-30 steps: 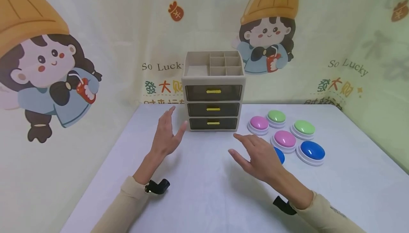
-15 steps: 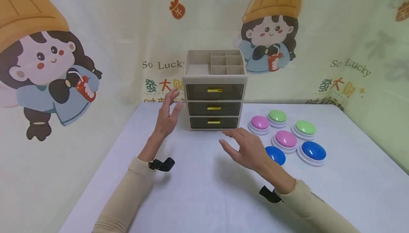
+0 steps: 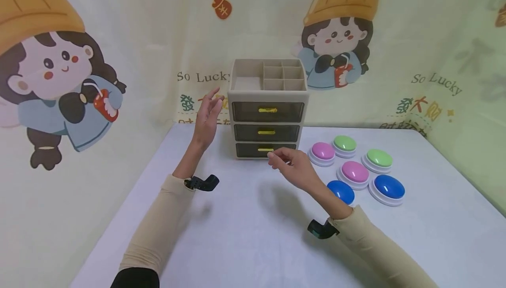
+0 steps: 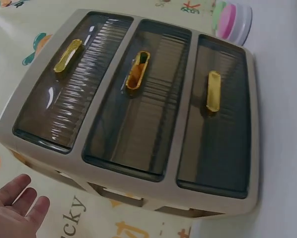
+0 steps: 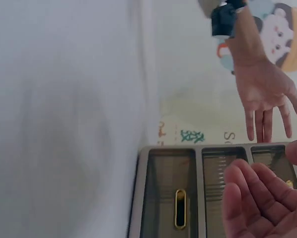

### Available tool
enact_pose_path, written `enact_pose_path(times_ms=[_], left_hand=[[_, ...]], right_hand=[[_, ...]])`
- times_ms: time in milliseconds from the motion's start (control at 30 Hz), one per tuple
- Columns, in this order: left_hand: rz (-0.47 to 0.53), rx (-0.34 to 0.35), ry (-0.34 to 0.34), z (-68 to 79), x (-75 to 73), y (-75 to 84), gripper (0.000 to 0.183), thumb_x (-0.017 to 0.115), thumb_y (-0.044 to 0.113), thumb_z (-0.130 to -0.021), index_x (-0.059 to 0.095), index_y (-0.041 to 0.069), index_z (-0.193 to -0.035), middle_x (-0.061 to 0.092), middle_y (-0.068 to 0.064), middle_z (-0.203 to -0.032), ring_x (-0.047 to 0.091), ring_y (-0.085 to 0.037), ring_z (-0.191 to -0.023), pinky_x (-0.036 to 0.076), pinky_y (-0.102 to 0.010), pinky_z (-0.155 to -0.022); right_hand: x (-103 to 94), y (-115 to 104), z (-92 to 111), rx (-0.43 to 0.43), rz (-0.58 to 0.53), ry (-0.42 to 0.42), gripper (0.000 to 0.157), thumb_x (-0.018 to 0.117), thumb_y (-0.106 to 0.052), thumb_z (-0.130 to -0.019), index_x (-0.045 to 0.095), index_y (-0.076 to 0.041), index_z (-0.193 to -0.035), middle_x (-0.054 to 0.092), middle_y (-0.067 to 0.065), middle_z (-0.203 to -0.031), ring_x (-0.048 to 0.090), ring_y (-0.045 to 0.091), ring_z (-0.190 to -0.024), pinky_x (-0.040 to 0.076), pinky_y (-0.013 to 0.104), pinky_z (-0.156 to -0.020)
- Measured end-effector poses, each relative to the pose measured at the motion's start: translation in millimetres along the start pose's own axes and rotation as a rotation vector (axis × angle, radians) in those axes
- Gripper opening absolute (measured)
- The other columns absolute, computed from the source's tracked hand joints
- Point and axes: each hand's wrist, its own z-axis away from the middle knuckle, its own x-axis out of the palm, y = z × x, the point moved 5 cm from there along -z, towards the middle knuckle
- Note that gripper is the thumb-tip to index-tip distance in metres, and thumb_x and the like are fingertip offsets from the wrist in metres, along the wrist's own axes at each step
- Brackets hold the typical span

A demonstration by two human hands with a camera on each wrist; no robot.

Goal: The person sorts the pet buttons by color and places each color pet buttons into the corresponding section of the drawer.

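left hand (image 3: 206, 123): raised beside drawer unit (image 3: 269, 96), fingers apart | right hand (image 3: 297, 169): before it, fingers loosely bent, thumb apart

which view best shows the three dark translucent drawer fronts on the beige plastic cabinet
Left wrist: all three drawer fronts appear large and uncovered. The head view shows them smaller, the right hand partly overlapping the lowest; right wrist crops them, that hand covering parts of two.

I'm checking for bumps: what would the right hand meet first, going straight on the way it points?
Most likely the front of the drawer cabinet; the right hand points slantwise toward it, though depth is unclear.
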Motion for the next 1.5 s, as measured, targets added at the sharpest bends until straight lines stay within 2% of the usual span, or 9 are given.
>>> enact_pose_path(times_ms=[100,200,333,500,833,1000,1133,1333,1500], left_hand=[[0.01,-0.014,-0.021,-8.9,-0.2,2.1,0.052,0.041,0.033,-0.108,0.036,0.019,-0.158,0.05,-0.012,-0.153,0.043,-0.03,-0.144,0.031,-0.053,-0.118],[0.022,-0.016,-0.043,-17.6,-0.4,3.1,0.052,0.041,0.034,-0.108,0.038,0.018,-0.157,0.049,-0.012,-0.154,0.044,-0.028,-0.144,0.033,-0.049,-0.118],[0.046,0.0,-0.07,-27.4,-1.3,5.3,0.05,0.045,0.031,-0.108,0.043,0.014,-0.154,0.051,-0.013,-0.153,0.046,-0.023,-0.143,0.033,-0.048,-0.118],[0.048,0.02,-0.098,-35.0,-1.7,8.0,0.045,0.048,0.026,-0.107,0.05,0.011,-0.149,0.055,-0.015,-0.149,0.05,-0.025,-0.14,0.031,-0.05,-0.119],[-0.01,0.015,-0.095,-40.4,-4.4,7.0,0.034,0.057,0.019,-0.105,0.063,0.007,-0.136,0.059,-0.005,-0.145,0.053,-0.02,-0.136,0.045,-0.04,-0.109],[-0.031,0.018,-0.092,-40.8,-5.6,5.9,0.034,0.061,0.019,-0.104,0.065,0.009,-0.136,0.061,-0.004,-0.144,0.056,-0.018,-0.133,0.048,-0.038,-0.107],[-0.05,0.014,-0.112,-43.2,-6.4,6.4,0.035,0.062,0.02,-0.103,0.065,0.011,-0.137,0.062,-0.005,-0.143,0.06,-0.021,-0.129,0.05,-0.037,-0.104],[-0.064,0.017,-0.161,-42.3,-9.8,5.6,0.035,0.062,0.017,-0.103,0.064,0.011,-0.138,0.065,-0.01,-0.138,0.069,-0.026,-0.113,0.056,-0.042,-0.093],[-0.085,0.028,-0.173,-42.5,-10.9,4.7,0.036,0.062,0.017,-0.103,0.064,0.012,-0.139,0.065,-0.01,-0.138,0.07,-0.026,-0.107,0.057,-0.04,-0.089]], right_hand=[[1.0,1.7,-7.1,0.136,-0.138,-0.063,0.033,0.062,-0.035,-0.103,0.073,-0.005,-0.113,0.077,0.012,-0.102,0.072,0.021,-0.091,0.059,0.036,-0.078],[1.5,3.2,-14.9,0.243,-0.257,-0.103,0.041,0.058,-0.039,-0.104,0.07,-0.003,-0.121,0.076,0.014,-0.108,0.072,0.023,-0.096,0.058,0.031,-0.081],[1.4,4.6,-26.2,0.333,-0.38,-0.123,0.05,0.056,-0.041,-0.105,0.066,0.003,-0.126,0.076,0.008,-0.103,0.073,0.021,-0.095,0.057,0.026,-0.079],[1.5,7.6,-38.6,0.392,-0.513,-0.138,0.053,0.055,-0.038,-0.106,0.061,0.008,-0.131,0.076,0.002,-0.095,0.072,0.015,-0.088,0.056,0.022,-0.078],[-4.9,10.0,-63.3,0.439,-0.656,-0.138,0.057,0.052,-0.046,-0.106,0.059,0.003,-0.134,0.072,0.0,-0.096,0.066,0.013,-0.087,0.053,0.024,-0.084],[-8.3,7.4,-74.7,0.418,-0.738,-0.107,0.055,0.048,-0.046,-0.107,0.059,0.0,-0.134,0.073,-0.001,-0.094,0.066,0.013,-0.084,0.051,0.023,-0.078],[-10.6,4.3,-83.2,0.395,-0.786,-0.073,0.055,0.051,-0.048,-0.105,0.061,0.0,-0.131,0.075,-0.002,-0.091,0.067,0.012,-0.081,0.05,0.022,-0.074],[-10.8,-0.9,-88.6,0.382,-0.808,-0.032,0.051,0.054,-0.05,-0.104,0.066,-0.003,-0.121,0.075,-0.002,-0.088,0.067,0.011,-0.077,0.05,0.023,-0.073],[-12.4,-3.7,-89.9,0.368,-0.789,0.025,0.051,0.053,-0.048,-0.105,0.067,-0.002,-0.121,0.074,-0.002,-0.086,0.065,0.01,-0.076,0.048,0.021,-0.071]])
